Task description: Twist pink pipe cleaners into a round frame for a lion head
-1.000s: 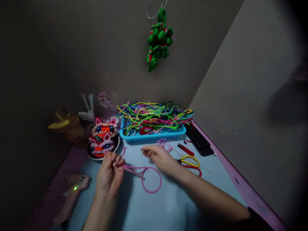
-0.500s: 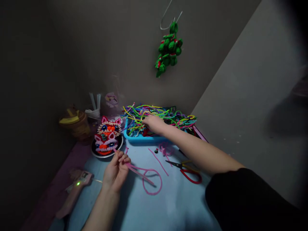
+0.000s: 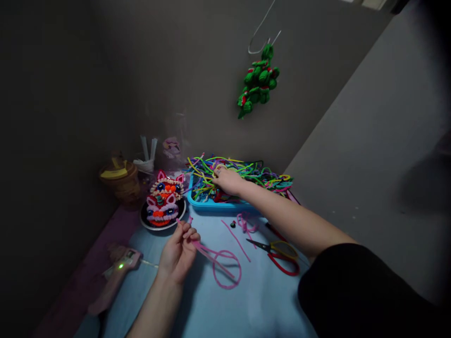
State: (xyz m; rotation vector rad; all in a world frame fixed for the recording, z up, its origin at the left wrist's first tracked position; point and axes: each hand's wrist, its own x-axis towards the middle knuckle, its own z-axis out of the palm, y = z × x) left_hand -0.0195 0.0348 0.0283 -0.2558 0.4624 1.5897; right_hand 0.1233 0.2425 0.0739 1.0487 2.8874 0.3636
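Pink pipe cleaners [image 3: 215,259] trail from my left hand [image 3: 181,249], whose curled fingers are closed on them above the table. One strand bends into a large loop, and a short tip sticks out by the thumb. Further back, my right hand [image 3: 228,182] reaches into a blue tray [image 3: 218,207] heaped with many-coloured pipe cleaners [image 3: 259,172]. Its fingers are bent down into the heap; what lies between them is hidden. In front of the tray are a loose pink pipe cleaner [image 3: 237,241], a curled pink bundle [image 3: 244,224] and a small dark bead-like piece [image 3: 233,224].
Scissors [image 3: 278,253] with red and yellow handles lie under my right forearm. Two fuzzy animal heads [image 3: 162,211] sit in a dark bowl [image 3: 144,220]. A lit glue gun [image 3: 118,277] is at left, a brown basket [image 3: 121,185] behind. A green ornament [image 3: 260,82] hangs above.
The whole view has shifted, so most things appear slightly further right. My right hand stays in the tray, its fingers slightly moved; my left hand keeps hold of the pink pipe cleaners.
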